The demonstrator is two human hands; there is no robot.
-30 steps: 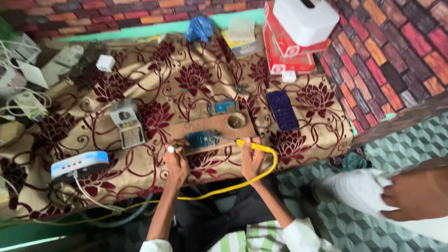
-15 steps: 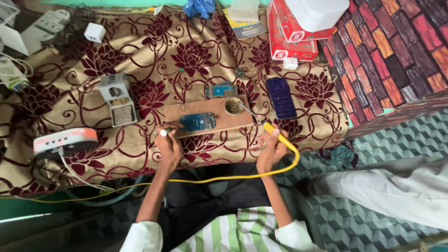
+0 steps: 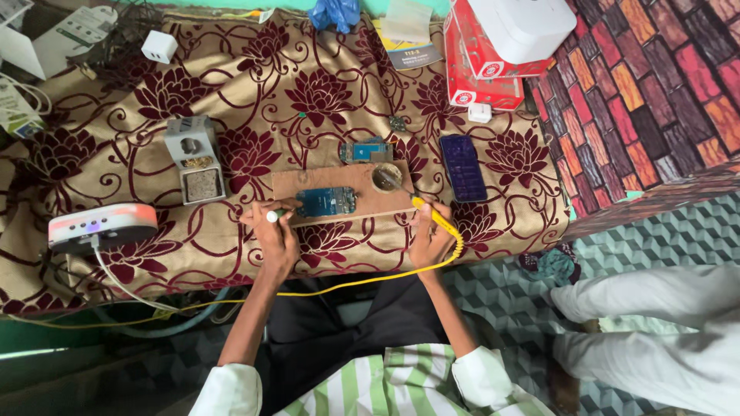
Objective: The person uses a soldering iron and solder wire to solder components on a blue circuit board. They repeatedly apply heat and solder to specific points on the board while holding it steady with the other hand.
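Observation:
A blue circuit board [image 3: 326, 202] lies on a small brown wooden board [image 3: 362, 183] at the front of a floral cloth-covered table [image 3: 308, 92]. My left hand [image 3: 274, 235] grips a thin green tool with a white end, its tip at the circuit board's left edge. My right hand [image 3: 428, 233] holds a yellow soldering iron [image 3: 436, 220] by its handle, tip pointing at the wooden board's right end; its yellow cable loops below the table edge. A small round tin [image 3: 386, 176] sits on the wooden board.
A second circuit board [image 3: 364, 151] and a dark phone [image 3: 462, 167] lie behind and right. A grey iron stand [image 3: 195, 158] and a white station [image 3: 100, 227] are at left. Red-and-white boxes [image 3: 486, 69] stand at the back right. Another person's white-clothed legs [image 3: 655, 323] are at right.
The view has shifted so the table sits higher and more left in frame. Both hands stay at the wooden board, holding the same tools.

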